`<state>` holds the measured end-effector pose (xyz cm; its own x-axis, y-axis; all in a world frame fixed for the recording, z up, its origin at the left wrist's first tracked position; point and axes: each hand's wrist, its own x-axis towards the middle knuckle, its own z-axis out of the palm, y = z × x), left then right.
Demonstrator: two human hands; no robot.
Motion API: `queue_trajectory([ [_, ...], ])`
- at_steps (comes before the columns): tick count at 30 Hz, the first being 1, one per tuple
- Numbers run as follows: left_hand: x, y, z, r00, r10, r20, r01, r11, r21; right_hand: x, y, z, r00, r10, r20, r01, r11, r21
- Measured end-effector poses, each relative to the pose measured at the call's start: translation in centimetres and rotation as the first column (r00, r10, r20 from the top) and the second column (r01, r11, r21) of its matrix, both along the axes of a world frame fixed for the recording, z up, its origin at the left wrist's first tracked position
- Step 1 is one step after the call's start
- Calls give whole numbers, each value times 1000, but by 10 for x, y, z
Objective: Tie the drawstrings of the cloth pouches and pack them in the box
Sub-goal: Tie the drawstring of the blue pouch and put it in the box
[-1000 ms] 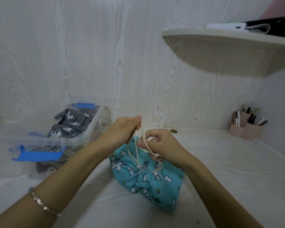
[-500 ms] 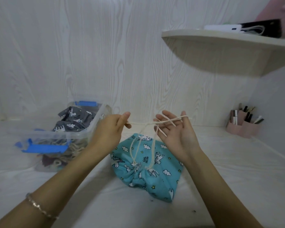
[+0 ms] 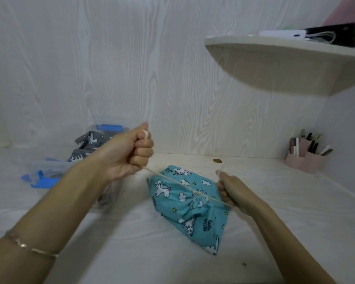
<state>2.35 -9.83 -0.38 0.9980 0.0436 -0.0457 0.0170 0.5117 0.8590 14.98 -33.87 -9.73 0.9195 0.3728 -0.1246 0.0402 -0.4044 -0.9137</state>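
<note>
Now the drawstring [image 3: 168, 179] is drawn taut in a straight line between the two hands, where half a second ago it was looped loosely over the spread fingers of the right hand [image 3: 230, 191] and lifted above the blue pouch [image 3: 166, 189]. The loops are pulled down into a small knot [image 3: 196, 194] seated against the gathered mouth of the blue pouch, so the tying of this one is judged to be nearly finished, with only the packing left. The left hand [image 3: 129, 152] is raised above the bench [image 3: 131, 253] and closed in a fist round one end of the cord, a short piece of which is seen between thumb and forefinger. The right hand is held lower, just beside the pouch's right edge, its fingers curled round the other end. The blue pouch is laid on the bench between the forearms, and the clear box [image 3: 53, 163], with grey pouches [image 3: 90, 140] already in it, is set to the left behind the left hand.
</note>
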Motion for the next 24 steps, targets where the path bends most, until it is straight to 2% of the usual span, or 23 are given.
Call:
queue_trajectory([
  [2, 2, -13, -2, 998, -45, -45, 49, 994, 100, 0, 5, 9, 998, 63, -24, -65, 993, -97],
  [4, 6, -27, -1, 992, -108, -57, 116, 983, 142, -7, 18, 25, 991, 129, -37, -132, 989, -74],
  [7, 11, -43, 9, 989, -149, -22, 150, 978, 144, -25, 38, 46, 960, 262, 98, -248, 959, -135],
  [9, 16, -49, 16, 989, -142, 31, 137, 983, 123, -37, 43, 54, 901, 416, 122, -398, 905, -149],
  [11, 22, -53, 18, 992, -80, 99, 55, 971, 233, -48, 44, 57, 801, 594, 75, -592, 804, -44],
  [13, 30, -54, 16, 990, 3, 141, -65, 899, 433, -55, 44, 59, 734, 676, 72, -679, 729, 87],
  [15, 35, -53, 9, 991, 16, 133, -86, 838, 539, -57, 45, 56, 759, 646, 80, -647, 734, 207],
  [17, 35, -50, 1, 996, -25, 81, -29, 796, 604, -55, 46, 53, 817, 573, 70, -563, 766, 310],
  [20, 29, -46, -14, 997, -74, -25, 67, 659, 749, -51, 42, 49, 875, 481, 57, -461, 792, 400],
  [21, 28, -44, -18, 996, -87, -30, 79, 639, 765, -50, 41, 49, 883, 467, 44, -438, 788, 433],
  [24, 28, -34, -28, 988, -129, -89, 155, 724, 672, -49, 39, 47, 895, 444, 36, -404, 775, 485],
])
